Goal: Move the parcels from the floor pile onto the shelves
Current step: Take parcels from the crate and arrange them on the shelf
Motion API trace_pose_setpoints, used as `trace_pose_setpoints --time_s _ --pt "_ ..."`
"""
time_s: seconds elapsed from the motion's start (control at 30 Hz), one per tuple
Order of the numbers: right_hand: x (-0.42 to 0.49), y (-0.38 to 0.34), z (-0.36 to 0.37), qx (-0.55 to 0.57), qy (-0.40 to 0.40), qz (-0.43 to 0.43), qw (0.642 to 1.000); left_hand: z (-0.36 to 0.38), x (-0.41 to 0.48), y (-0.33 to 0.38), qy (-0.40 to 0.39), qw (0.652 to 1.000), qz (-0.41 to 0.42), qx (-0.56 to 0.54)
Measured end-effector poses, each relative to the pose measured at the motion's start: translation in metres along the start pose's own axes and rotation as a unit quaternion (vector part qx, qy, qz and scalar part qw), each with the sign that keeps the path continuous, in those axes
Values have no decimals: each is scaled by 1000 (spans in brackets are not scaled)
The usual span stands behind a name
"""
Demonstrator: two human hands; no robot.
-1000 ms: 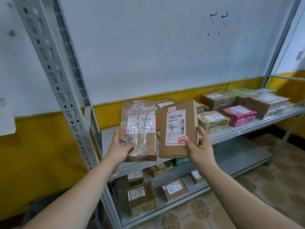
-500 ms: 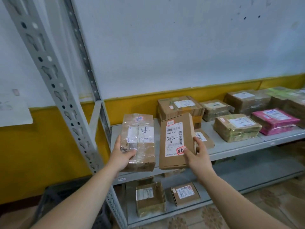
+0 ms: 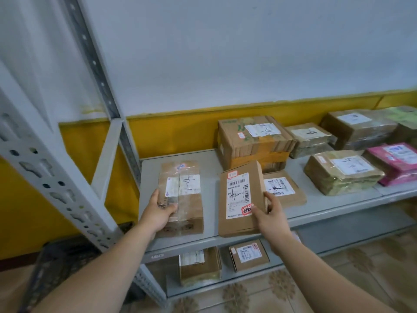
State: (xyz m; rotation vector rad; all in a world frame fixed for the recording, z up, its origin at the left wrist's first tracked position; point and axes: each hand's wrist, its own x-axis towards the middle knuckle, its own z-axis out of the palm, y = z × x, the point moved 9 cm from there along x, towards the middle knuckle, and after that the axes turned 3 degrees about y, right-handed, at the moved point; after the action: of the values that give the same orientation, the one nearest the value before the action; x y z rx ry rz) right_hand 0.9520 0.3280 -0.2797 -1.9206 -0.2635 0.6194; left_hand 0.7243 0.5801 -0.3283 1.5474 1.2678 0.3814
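Head cam, only 1 view so here goes. Both hands are at the middle shelf (image 3: 327,205) of a grey metal rack, w/ 1 parcel each.

The left hand (image 3: 159,210) grips the taped parcel (image 3: 190,199) at its near left corner: thumb on top, the other fingers curled under the edge. That parcel lies flat at the left end of the shelf, label up (can't tell if its full weight is down).

The right hand (image 3: 269,213) holds the flat parcel (image 3: 256,177) by its right edge, thumb pressed by the red sticker on the label, fingers wrapped round the side. It sits just beside the taped parcel w/o touching it. Its near end is at the shelf front and its far end is tilted up, close to the big box (image 3: 252,143) w/ orange tape.

Other stuff on the same shelf:
- a thin brown mailer (image 3: 291,195), partly under the flat parcel's right side
- a greenish wrapped parcel (image 3: 340,175)
- a pink parcel (image 3: 397,159) at the far right

Lower shelf has 2 small boxes (image 3: 199,267), (image 3: 249,255). There's a perforated upright post (image 3: 52,177) at left, a black crate (image 3: 56,263) at its foot, and patterned floor tiles (image 3: 361,267) on the right.
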Motion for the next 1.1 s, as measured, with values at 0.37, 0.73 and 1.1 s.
trace_pose_setpoints --time_s 0.37,0.73,1.1 --pt "59 12 13 -123 -50 -7 991 40 -40 41 82 893 16 442" --pt "96 3 14 -349 -90 -99 928 41 -31 40 49 875 -17 482" --pt "111 -7 43 -465 -122 -127 867 19 30 59 -61 846 61 527"
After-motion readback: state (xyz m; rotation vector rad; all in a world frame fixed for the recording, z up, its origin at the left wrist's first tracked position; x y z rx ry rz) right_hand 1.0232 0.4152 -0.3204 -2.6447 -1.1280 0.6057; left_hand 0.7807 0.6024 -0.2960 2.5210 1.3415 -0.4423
